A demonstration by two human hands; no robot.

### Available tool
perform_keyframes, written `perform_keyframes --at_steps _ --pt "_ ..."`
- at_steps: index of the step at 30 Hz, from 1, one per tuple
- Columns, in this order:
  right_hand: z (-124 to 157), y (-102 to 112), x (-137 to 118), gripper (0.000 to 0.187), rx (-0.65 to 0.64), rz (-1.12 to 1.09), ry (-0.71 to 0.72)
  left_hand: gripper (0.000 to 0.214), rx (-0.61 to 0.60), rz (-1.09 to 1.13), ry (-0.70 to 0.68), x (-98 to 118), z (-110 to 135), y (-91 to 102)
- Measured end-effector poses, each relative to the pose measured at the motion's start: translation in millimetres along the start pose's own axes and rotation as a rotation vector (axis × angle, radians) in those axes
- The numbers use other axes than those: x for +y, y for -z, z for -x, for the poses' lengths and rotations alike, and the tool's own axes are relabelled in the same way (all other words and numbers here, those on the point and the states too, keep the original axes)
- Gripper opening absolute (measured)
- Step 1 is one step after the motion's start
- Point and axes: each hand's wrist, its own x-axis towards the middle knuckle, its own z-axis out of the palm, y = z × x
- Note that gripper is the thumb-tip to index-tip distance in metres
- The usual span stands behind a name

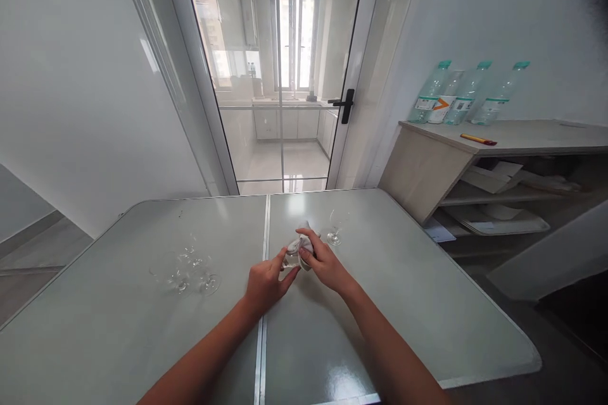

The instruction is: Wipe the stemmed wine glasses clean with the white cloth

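Observation:
Over the middle of the table, both of my hands are closed around a small clear glass [291,260]. Thumb and fingers of my left hand [266,281] pinch it from the left side. A white cloth [304,243] is bunched in my right hand [327,266], pressed against the glass. My fingers and the cloth cover much of the glass, so its full shape is hidden. Just beyond my right hand stands a clear stemmed glass [334,237]. Several more transparent stemmed glasses [209,283] are grouped on the left half of the table, their outlines faint.
The pale table [403,291] has a light seam down its middle. Behind it is a glass door [280,76] with a black handle [348,106]. To the right, a wooden shelf unit [437,164] carries several plastic bottles [494,101] and a small yellow-red packet [477,139].

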Motion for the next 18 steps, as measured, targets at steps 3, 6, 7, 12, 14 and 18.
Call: perform_keyframes --at_steps 3,6,7,12,14,18 --pt "-1.8 5.0 1.5 0.041 -0.057 -0.058 0.021 0.046 -0.047 0.094 0.05 1.3 -1.4 -0.8" --pt "-1.6 11.2 4.7 0.039 -0.14 -0.089 0.074 0.043 -0.22 0.466 0.309 10.4 -6.1 0.8" --pt "-1.2 12.5 6.2 0.038 -0.147 -0.087 0.088 0.042 -0.287 0.616 0.413 13.8 -8.1 1.5" --pt "0.4 14.0 10.1 0.029 -0.069 0.013 0.165 0.035 -0.54 1.186 0.782 15.8 -17.4 7.0" --pt "1.3 13.7 8.1 0.026 -0.059 0.081 0.223 0.032 -0.653 1.325 0.905 8.6 -20.1 10.2" --pt "3.3 10.3 3.5 0.021 -0.09 0.161 0.308 0.035 -0.807 1.38 1.018 -2.0 -23.7 15.1"
